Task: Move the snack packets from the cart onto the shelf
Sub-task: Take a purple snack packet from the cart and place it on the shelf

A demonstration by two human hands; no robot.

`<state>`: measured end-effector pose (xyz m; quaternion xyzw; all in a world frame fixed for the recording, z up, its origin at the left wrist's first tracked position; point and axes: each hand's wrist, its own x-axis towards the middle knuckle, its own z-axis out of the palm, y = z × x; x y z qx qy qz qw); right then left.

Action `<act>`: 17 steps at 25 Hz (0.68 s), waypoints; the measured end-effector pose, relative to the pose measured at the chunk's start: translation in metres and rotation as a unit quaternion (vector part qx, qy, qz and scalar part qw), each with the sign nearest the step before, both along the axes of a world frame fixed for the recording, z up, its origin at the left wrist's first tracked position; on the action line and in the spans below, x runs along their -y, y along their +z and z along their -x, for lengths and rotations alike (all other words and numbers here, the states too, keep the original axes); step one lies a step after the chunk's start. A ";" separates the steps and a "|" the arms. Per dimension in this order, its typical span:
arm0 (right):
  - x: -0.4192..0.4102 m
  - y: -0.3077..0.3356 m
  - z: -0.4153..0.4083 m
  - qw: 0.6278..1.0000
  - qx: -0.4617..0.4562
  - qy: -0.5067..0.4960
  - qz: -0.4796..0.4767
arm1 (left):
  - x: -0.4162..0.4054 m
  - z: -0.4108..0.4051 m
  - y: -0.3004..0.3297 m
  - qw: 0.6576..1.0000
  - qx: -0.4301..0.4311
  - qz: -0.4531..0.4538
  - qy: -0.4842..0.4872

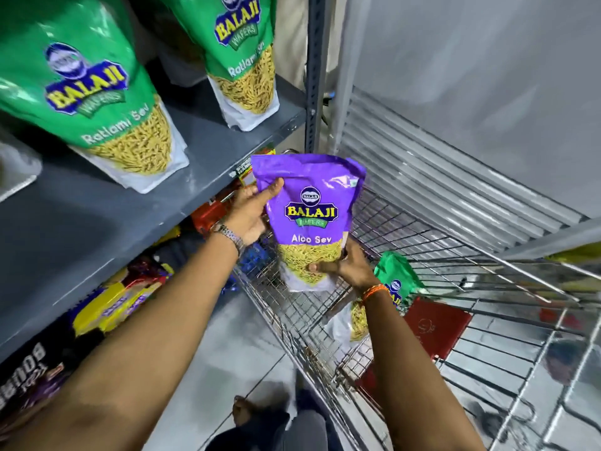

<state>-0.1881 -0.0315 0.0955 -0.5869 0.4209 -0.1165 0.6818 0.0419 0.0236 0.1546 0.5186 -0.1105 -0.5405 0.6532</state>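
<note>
Now the person holds a purple packet (312, 219) with both hands, upright, in the air above the near corner of the cart (406, 242) and just below the edge of the grey shelf (107, 206). The left hand (250, 213) is closed on the packet's left edge, the thumb lying across the front near the top and the other fingers hidden behind. The right hand (348, 265) supports the bottom, its fingers curled around the lower right corner and the thumb pressed on the clear window where the yellow snack shows. Two green packets (97, 92) stand already on the shelf, well apart from the purple one. One more green packet (395, 284) lies in the cart, partly hidden by the right forearm, beside a red flat thing (435, 323). I think the packet is light and soft, a thin glossy film filled with air and loose crisp pieces, so it can bend and slide in the fingers, and a hard squeeze may break the snack inside. It seems best to hold it as now, one hand under the flat base and one at the side seam, and to set it on its base on the free part of the shelf so it stands like the green ones. The task looks about half done.
</note>
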 end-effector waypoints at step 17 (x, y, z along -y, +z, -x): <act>-0.065 0.142 -0.145 0.963 0.130 0.230 0.045 | -0.181 -0.050 0.154 0.937 0.026 0.143 0.317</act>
